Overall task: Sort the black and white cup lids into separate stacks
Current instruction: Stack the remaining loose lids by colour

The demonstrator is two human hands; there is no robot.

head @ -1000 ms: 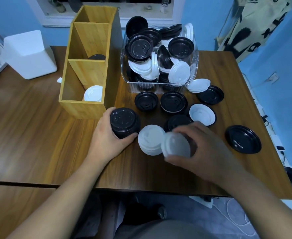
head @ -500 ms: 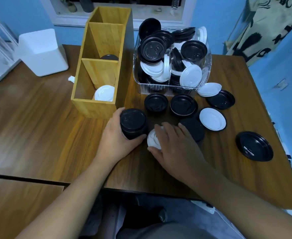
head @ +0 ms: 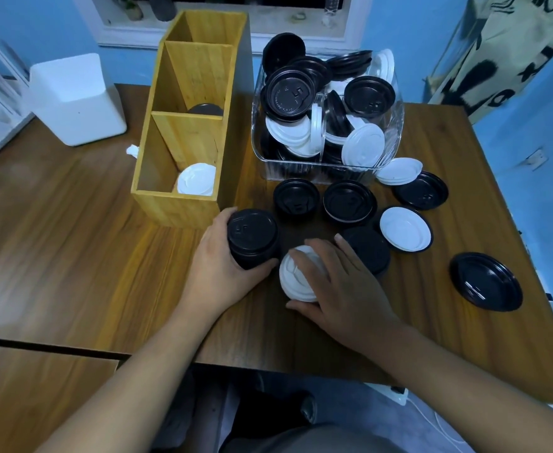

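Stacking by colour: left hand (head: 218,273) wraps its grip round the black plastic lid stack (head: 252,238) on the wooden tabletop (head: 72,256); right hand (head: 343,289) presses the white plastic lid stack (head: 296,279) w/ fingers closed. Next, probably: fetch a loose lid.

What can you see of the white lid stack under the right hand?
The white lid stack is a short pile of nested, plastic-looking lids, upright on the wooden table. The right hand rests over it, covering its right side. It sits beside the black lid stack gripped by the left hand; whether the stacks touch is unclear.
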